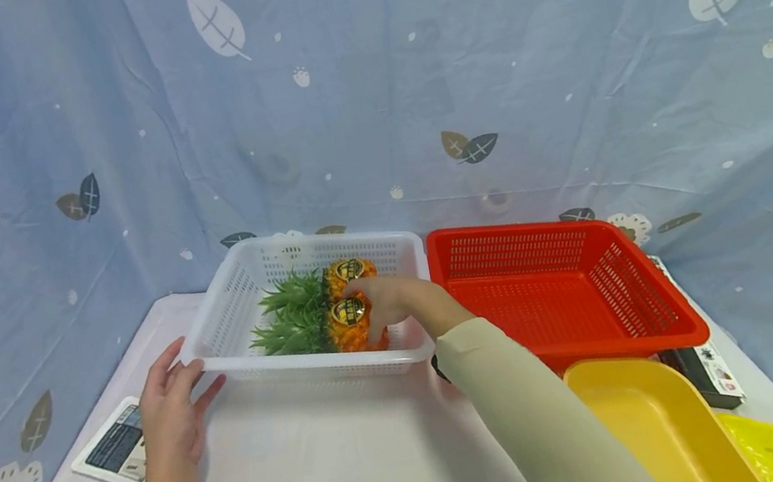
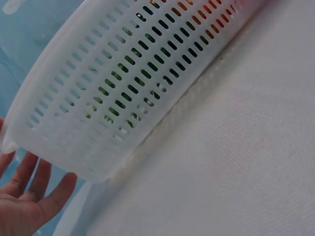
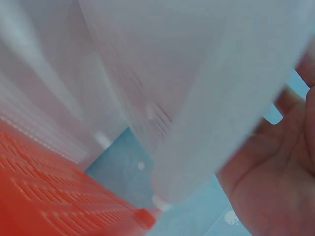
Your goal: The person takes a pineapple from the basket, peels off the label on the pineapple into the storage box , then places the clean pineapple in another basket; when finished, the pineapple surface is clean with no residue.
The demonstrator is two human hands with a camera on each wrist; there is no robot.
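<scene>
1. Looking down, the head view alone shows the two pineapples [image 1: 352, 314]; the left wrist view shows only green and orange through the white basket [image 2: 123, 83] slots.
2. Both pineapples lie lengthwise, crowns pointing left.
3. They lie in the white basket beside the red basket [image 1: 561, 289].
4. Right hand [image 1: 384, 302] curls over the nearer pineapple; left hand [image 1: 169, 410], fingers straight, touches the basket's corner.

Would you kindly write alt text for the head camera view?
A person's right hand reaches into a white basket and touches a pineapple, while the left hand rests against the basket's near corner. A red basket sits to the right.
</scene>
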